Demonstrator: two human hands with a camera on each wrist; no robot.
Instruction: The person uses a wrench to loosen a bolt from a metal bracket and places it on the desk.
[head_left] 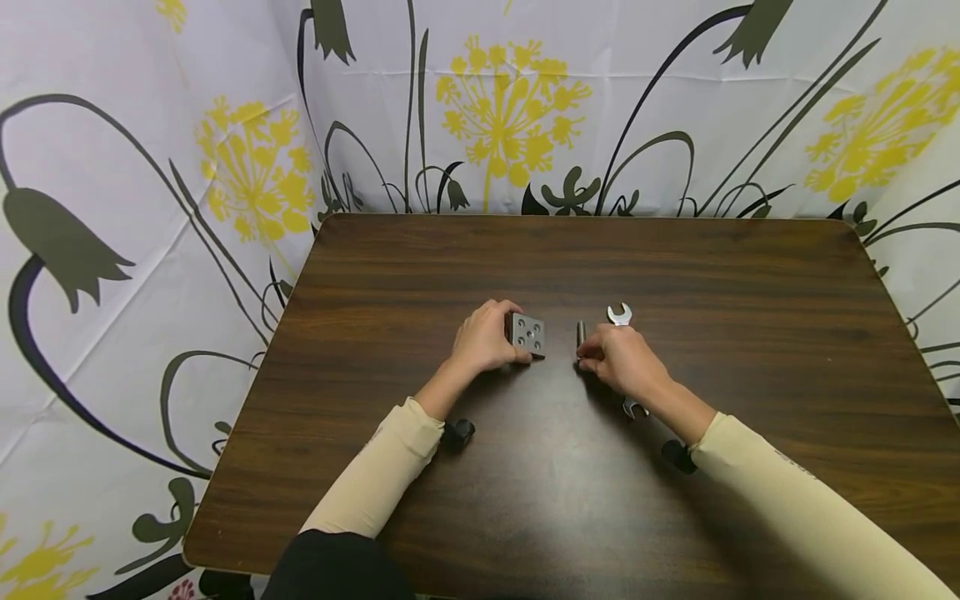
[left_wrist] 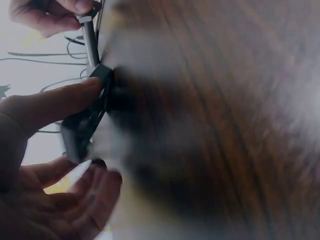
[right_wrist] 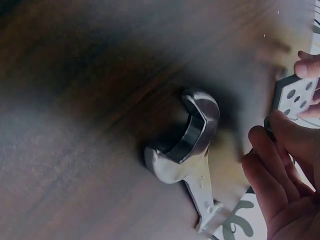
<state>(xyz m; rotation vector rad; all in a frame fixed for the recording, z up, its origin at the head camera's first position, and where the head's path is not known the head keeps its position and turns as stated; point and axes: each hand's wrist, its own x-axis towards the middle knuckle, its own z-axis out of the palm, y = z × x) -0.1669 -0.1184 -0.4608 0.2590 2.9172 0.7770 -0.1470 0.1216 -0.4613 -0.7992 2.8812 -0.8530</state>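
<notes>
My left hand (head_left: 482, 340) grips a grey metal block (head_left: 529, 334) by its edges, thumb on the near side and fingers on the far side. Several round holes show on the block's face, which is tilted up. To its right, my right hand (head_left: 622, 362) pinches a steel bolt (head_left: 581, 332) between thumb and fingers. The bolt's hex end (left_wrist: 85, 19) sits at those fingertips in the left wrist view, and its shank points away from me in the head view. Beneath the right hand lies a double open-ended wrench (right_wrist: 202, 187), its middle hidden in the head view.
Both hands work over a dark wood-grain table (head_left: 420, 275) with rounded corners. Behind and to the left hangs a white curtain (head_left: 637, 75) with yellow and grey flowers. A black wrist camera (head_left: 458, 434) hangs under the left forearm, another (head_left: 678, 457) under the right.
</notes>
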